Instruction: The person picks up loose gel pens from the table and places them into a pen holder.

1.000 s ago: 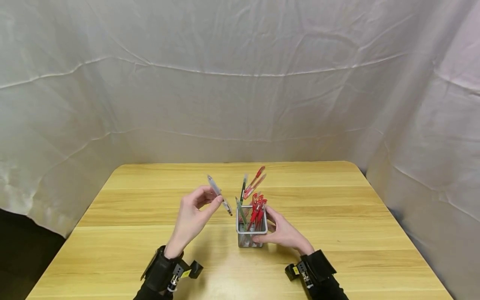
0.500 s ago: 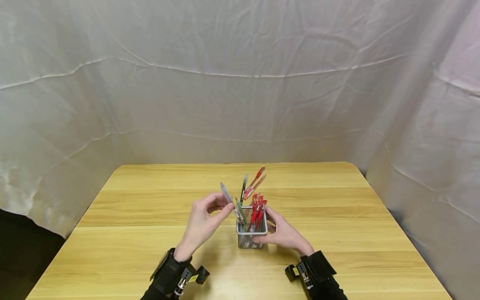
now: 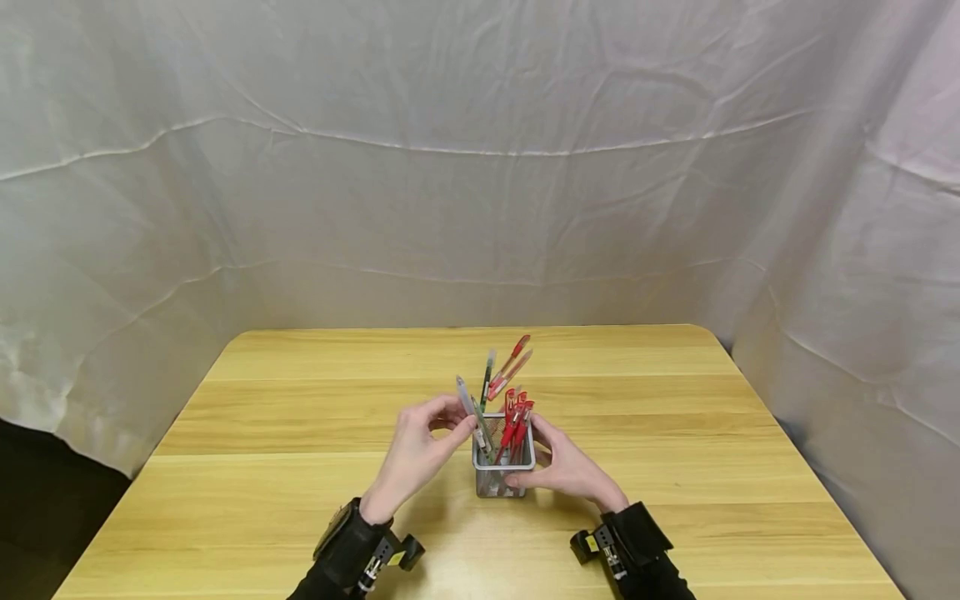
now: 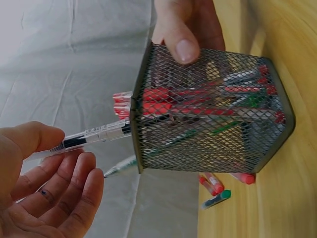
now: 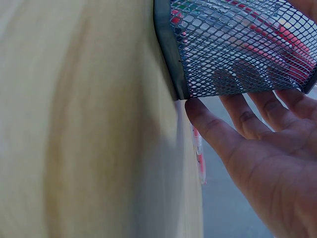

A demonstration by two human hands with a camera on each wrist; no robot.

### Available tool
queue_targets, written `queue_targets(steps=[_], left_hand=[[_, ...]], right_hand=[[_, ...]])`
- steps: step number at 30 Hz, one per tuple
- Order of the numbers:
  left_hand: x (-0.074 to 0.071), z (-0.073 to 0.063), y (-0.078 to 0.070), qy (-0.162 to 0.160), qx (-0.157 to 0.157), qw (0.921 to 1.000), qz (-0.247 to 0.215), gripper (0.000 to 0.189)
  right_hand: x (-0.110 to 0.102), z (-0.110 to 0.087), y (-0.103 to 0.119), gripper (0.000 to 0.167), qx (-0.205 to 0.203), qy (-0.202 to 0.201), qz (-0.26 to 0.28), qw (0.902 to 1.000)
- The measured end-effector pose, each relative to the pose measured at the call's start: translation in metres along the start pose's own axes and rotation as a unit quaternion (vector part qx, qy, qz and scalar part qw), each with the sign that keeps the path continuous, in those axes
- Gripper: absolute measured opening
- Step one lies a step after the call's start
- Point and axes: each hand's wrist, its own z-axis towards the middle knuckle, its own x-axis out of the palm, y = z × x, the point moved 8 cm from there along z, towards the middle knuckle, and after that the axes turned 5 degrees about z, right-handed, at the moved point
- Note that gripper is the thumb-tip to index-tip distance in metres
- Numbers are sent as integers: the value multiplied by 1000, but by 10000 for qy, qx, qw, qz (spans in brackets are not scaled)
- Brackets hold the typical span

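Observation:
My left hand pinches a clear pen with black ink between thumb and fingers, just left of centre. In the left wrist view the lower end of that pen reaches in over the rim of a square metal mesh pen holder. Several red pens and a green pen stand inside the holder. My right hand grips the holder from the right, thumb on its front wall and fingers along the side and back. Through the mesh, the right wrist view shows red pens.
Behind the holder a green pen and two red pens, one darker and one paler, lie on the wooden table. A pale cloth hangs around its back and sides.
My left hand has moved right, bringing the black pen from beside the holder to over its left rim and down into it. The right hand and the holder have stayed put.

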Motion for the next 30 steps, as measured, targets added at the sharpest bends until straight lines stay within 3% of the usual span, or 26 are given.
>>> queue_targets(steps=[5, 12, 18, 30], left_hand=[[4, 0, 1, 129, -39, 9998, 132, 9], [8, 0, 1, 243, 187, 9990, 319, 5], [10, -1, 3, 330, 110, 9985, 427, 5], [15, -6, 6, 320, 195, 9963, 778, 5]], right_hand=[[-1, 0, 0, 104, 4, -11, -2, 10000], [0, 0, -1, 100, 41, 17, 52, 10000], [1, 0, 0, 101, 28, 33, 72, 10000], [0, -1, 1, 102, 8, 48, 86, 10000]])
